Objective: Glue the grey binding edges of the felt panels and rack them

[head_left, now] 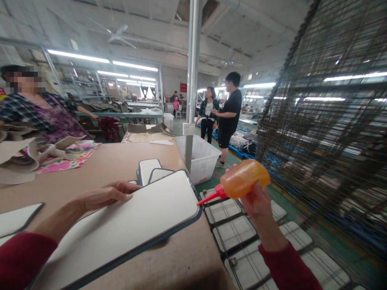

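My left hand [116, 192] grips the far long edge of a white panel with a dark blue border [130, 225], thumb on top. The panel is held tilted above the brown table. In my right hand [256, 201] is a squeeze bottle [246, 177] of amber liquid, lying nearly sideways with its red nozzle pointing left. The nozzle tip meets the border at the panel's right corner. A wet-looking line runs along the border's short right edge. Behind the panel, smaller white panels with dark borders [149, 167] lie on the table.
More white panels [236, 233] lie on a wire rack to the right of the brown table [121, 155]. Tall wire racks [320, 121] stand at right. A metal post [190, 80] and white bin [205, 157] are beyond the table. A co-worker [39, 104] is at left; two people stand ahead.
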Motion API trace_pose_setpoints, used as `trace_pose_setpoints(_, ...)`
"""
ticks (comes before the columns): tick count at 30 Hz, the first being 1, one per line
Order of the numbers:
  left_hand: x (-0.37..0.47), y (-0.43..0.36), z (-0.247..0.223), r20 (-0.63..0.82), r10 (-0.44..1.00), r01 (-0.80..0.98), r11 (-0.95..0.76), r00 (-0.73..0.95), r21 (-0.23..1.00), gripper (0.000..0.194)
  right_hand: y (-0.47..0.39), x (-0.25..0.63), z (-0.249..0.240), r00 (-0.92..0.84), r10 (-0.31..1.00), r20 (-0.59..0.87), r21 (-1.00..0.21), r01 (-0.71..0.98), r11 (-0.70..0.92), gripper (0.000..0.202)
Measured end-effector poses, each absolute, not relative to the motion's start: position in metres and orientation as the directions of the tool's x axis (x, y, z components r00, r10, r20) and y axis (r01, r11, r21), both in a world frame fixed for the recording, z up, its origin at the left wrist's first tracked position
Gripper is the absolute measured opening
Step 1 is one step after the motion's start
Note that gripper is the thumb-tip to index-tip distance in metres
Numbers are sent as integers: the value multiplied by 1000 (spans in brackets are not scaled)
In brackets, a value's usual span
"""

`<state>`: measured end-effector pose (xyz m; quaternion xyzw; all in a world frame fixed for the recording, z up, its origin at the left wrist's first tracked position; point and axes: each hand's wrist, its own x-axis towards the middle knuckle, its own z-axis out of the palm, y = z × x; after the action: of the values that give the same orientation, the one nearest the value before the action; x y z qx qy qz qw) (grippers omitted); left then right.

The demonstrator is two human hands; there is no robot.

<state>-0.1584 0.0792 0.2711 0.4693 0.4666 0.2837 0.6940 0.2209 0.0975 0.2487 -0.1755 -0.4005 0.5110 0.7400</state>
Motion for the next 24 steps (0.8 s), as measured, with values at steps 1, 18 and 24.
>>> trace_pose_setpoints(1,-158,79,271,-374,831,55,387,412,920,33,96,221,249,161,895,417,-668,-613,421,57)
trace_pose_setpoints(18,-162,81,244,-339,821,6,379,459,925,47,86,223,242,291,843,452,-619,-579,531,52)
trace_pose_setpoints(24,-163,81,234,-329,828,-13,375,454,927,49,84,220,239,338,807,484,-619,-519,589,52)
